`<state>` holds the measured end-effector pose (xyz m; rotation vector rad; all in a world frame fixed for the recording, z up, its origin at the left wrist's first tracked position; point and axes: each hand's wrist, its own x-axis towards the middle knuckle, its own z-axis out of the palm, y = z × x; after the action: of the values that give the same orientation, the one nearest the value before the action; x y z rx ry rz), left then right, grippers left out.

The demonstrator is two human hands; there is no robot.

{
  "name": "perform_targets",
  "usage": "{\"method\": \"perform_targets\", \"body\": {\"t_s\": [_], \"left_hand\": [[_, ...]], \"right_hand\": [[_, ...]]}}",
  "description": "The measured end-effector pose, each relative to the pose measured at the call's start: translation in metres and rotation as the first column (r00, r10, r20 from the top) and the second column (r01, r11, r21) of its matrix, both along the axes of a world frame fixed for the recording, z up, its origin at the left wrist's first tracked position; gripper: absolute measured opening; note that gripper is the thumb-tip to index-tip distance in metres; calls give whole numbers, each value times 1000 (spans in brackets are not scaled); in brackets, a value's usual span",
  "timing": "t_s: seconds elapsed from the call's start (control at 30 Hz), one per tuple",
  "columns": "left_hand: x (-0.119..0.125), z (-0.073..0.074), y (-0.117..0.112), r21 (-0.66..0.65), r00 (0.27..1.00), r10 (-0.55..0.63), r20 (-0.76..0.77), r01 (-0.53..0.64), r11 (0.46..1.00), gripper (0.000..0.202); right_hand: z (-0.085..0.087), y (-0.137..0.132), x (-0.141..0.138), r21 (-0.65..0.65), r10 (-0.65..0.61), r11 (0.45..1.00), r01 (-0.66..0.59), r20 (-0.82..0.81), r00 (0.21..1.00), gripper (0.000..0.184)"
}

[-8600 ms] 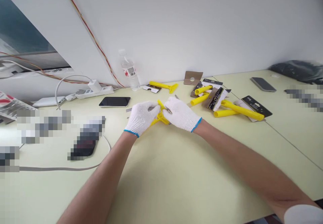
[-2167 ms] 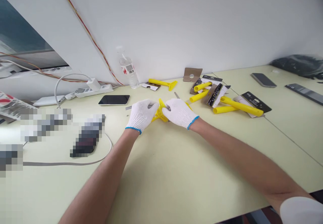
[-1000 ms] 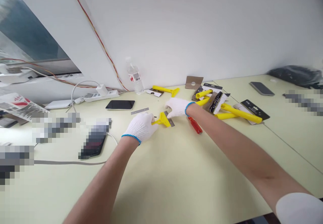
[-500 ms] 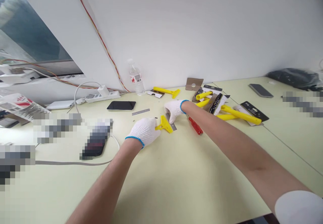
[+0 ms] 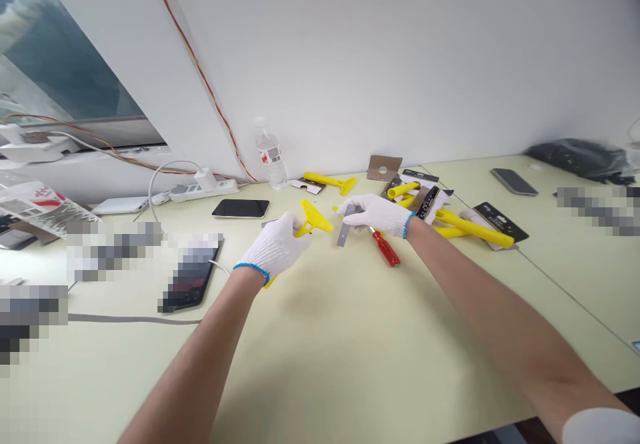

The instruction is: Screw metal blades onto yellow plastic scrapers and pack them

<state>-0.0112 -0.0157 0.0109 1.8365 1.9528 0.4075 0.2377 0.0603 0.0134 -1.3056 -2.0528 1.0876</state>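
Note:
Both my hands wear white knit gloves. My left hand (image 5: 275,247) is closed round the handle of a yellow plastic scraper (image 5: 313,217), whose flat head is raised and points right. My right hand (image 5: 376,214) pinches a thin grey metal blade (image 5: 344,232) by its top end; the blade hangs down just right of the scraper head, a small gap apart. A red-handled screwdriver (image 5: 386,249) lies on the pale table (image 5: 350,351) under my right wrist.
More yellow scrapers (image 5: 473,227) and dark packaging cards (image 5: 503,220) lie at the right. Another yellow scraper (image 5: 331,181), a water bottle (image 5: 270,153), a black phone (image 5: 240,208) and a power strip (image 5: 197,191) sit near the wall. A second phone (image 5: 514,181) lies far right.
My left hand has lifted the scraper off the table. My right hand picked up the grey blade that lay beside the scraper head and holds it in the air.

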Motion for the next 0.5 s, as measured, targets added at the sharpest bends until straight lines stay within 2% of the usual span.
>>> {"method": "perform_targets", "body": {"t_s": [0.1, 0.2, 0.3, 0.4, 0.5], "left_hand": [[-1, 0, 4, 39, 999, 2, 45, -3, 999, 41], [-2, -2, 6, 122, 998, -53, 28, 49, 991, 35], [-3, -2, 7, 165, 998, -37, 41, 29, 986, 36], [-3, -1, 5, 139, 996, -21, 83, 10, 990, 37], [-1, 0, 4, 69, 978, -54, 201, 40, 997, 30]], "right_hand": [[-6, -2, 11, -196, -19, 980, -19, -194, 981, 16], [-5, -10, 12, -248, -132, 967, 56, -304, 943, 17], [-1, -16, 9, -274, -173, 959, 73, -362, 916, 25], [-1, -17, 9, -201, -96, 979, 37, -293, 951, 34], [-7, -13, 11, -59, -2, 998, -5, -116, 993, 21]]}}
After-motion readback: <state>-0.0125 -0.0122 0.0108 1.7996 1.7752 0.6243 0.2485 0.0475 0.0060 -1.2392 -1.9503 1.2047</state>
